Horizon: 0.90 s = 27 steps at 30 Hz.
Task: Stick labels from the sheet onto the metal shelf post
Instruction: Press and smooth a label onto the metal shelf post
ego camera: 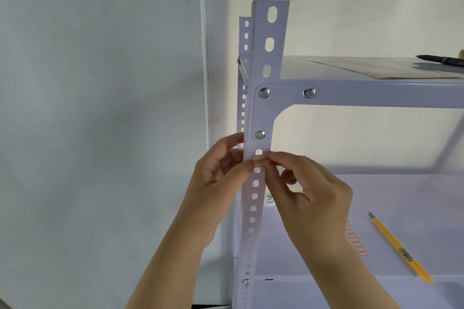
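Observation:
A pale grey slotted metal shelf post stands upright in the middle of the view. A small red-bordered label with a handwritten mark lies across the post's front face, just below a bolt. My left hand wraps the post's left edge, its thumb on the label's left end. My right hand pinches the label's right end with thumb and forefinger. The label sheet, with red-bordered labels, lies on the lower shelf, mostly hidden behind my right wrist.
A yellow utility knife lies on the lower shelf at the right. On the upper shelf rest a sheet of paper and a black pen. A round sticker shows behind the post. A white wall fills the left.

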Tool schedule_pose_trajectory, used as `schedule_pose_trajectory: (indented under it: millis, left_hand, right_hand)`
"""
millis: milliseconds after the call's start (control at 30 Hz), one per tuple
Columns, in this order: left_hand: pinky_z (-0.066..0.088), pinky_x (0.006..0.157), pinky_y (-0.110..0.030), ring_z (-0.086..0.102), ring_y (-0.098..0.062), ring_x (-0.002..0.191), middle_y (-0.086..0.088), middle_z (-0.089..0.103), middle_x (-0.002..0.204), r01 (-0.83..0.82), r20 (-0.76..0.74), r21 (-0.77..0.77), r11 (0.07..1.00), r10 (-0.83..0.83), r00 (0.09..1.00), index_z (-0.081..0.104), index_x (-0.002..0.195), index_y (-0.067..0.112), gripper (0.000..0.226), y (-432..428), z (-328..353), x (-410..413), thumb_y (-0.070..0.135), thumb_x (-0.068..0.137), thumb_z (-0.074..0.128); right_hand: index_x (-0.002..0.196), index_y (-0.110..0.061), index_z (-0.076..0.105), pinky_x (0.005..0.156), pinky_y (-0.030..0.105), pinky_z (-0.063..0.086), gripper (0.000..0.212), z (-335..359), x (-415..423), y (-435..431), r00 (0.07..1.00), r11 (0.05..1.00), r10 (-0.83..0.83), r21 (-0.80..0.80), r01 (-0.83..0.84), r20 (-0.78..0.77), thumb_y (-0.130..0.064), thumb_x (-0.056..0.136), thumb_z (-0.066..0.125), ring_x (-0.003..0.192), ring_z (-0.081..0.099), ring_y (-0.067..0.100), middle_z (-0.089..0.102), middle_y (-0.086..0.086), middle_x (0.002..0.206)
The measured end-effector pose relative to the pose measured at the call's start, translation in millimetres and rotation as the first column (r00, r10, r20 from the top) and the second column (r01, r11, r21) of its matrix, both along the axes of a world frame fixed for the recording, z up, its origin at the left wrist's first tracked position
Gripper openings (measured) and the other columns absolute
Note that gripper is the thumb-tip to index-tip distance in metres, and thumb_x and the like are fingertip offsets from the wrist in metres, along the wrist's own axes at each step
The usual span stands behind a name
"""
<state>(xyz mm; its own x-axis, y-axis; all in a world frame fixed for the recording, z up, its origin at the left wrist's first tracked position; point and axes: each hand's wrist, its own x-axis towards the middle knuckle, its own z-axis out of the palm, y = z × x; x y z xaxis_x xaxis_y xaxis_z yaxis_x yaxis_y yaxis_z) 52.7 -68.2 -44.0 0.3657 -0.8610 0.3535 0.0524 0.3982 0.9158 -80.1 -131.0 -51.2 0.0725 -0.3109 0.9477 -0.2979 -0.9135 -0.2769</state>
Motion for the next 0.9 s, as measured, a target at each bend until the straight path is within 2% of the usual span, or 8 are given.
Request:
schedule_pose_trajectory:
  millis: [100, 233, 300, 400, 567, 700, 900]
  left_hand:
    - [0.057, 0.095, -0.033, 0.072, -0.026, 0.103, -0.02, 0.074, 0.114, 0.005, -0.015, 0.0, 1.0, -0.005, 1.0, 0.067, 0.128, 0.018, 0.039, 0, 0, -1, 0.009, 0.091, 0.062]
    - [0.057, 0.091, -0.029, 0.072, -0.023, 0.101, -0.019, 0.075, 0.113, 0.014, -0.016, 0.001, 1.0, -0.014, 1.0, 0.067, 0.127, 0.016, 0.036, 2, 0, 0, -0.002, 0.098, 0.059]
    - [0.057, 0.091, -0.029, 0.072, -0.023, 0.101, -0.02, 0.074, 0.113, 0.011, -0.013, 0.006, 1.0, -0.011, 1.0, 0.067, 0.128, 0.017, 0.036, 2, 0, -1, -0.002, 0.098, 0.058]
    - [0.057, 0.094, -0.031, 0.072, -0.023, 0.102, -0.02, 0.074, 0.114, 0.006, -0.017, 0.001, 1.0, -0.005, 1.0, 0.066, 0.129, 0.016, 0.037, 2, 0, -1, -0.002, 0.098, 0.058]
    - [0.057, 0.088, -0.026, 0.073, -0.019, 0.099, -0.016, 0.076, 0.111, -0.007, -0.013, 0.006, 1.0, 0.007, 1.0, 0.067, 0.128, 0.017, 0.038, 2, 1, -2, -0.005, 0.098, 0.057]
    - [0.057, 0.093, -0.029, 0.072, -0.019, 0.101, -0.013, 0.077, 0.111, -0.016, -0.001, 0.008, 1.0, 0.016, 1.0, 0.067, 0.128, 0.018, 0.039, 3, 1, -2, -0.005, 0.098, 0.057]
    - [0.056, 0.088, -0.025, 0.073, -0.019, 0.097, -0.012, 0.077, 0.107, -0.006, -0.012, -0.018, 1.0, 0.006, 1.0, 0.067, 0.129, 0.017, 0.039, 3, 1, -2, 0.001, 0.093, 0.063]
  right_hand:
    - [0.087, -0.004, 0.079, 0.063, 0.015, 0.046, 0.018, -1, 1, -3, 0.997, 0.991, -0.071, -0.112, 0.067, -0.027, -0.018, 0.09, 0.068, 0.067, 0.058, 0.011, 0.078, 0.002, 0.073]
    - [0.083, -0.002, 0.078, 0.065, 0.012, 0.039, 0.023, 0, 0, -8, 0.992, 0.97, -0.119, -0.219, 0.106, -0.05, -0.017, 0.095, 0.066, 0.055, 0.065, 0.016, 0.076, 0.004, 0.07]
    - [0.081, -0.003, 0.078, 0.06, 0.017, 0.041, 0.025, 1, -1, -10, 0.99, 0.963, -0.125, -0.249, 0.106, -0.062, -0.017, 0.097, 0.064, 0.052, 0.064, 0.018, 0.075, 0.004, 0.068]
    - [0.076, -0.003, 0.075, 0.047, 0.03, 0.046, 0.026, 0, 1, -14, 0.986, 0.953, -0.144, -0.28, 0.114, -0.089, -0.015, 0.096, 0.065, 0.048, 0.059, 0.022, 0.069, 0.004, 0.062]
    - [0.071, -0.004, 0.066, 0.041, 0.033, 0.042, 0.034, 2, 4, -17, 0.981, 0.964, -0.129, -0.249, 0.089, -0.145, -0.019, 0.099, 0.056, 0.048, 0.049, 0.023, 0.059, 0.003, 0.058]
    - [0.071, -0.004, 0.061, 0.039, 0.035, 0.041, 0.039, 3, 6, -20, 0.978, 0.976, -0.086, -0.214, 0.044, -0.192, -0.023, 0.102, 0.046, 0.049, 0.051, 0.025, 0.058, 0.003, 0.061]
    - [0.08, -0.003, 0.064, 0.043, 0.032, 0.045, 0.015, -4, 0, -22, 0.988, 0.986, 0.002, -0.163, -0.028, -0.154, -0.012, 0.093, 0.065, 0.053, 0.053, 0.019, 0.064, 0.005, 0.072]
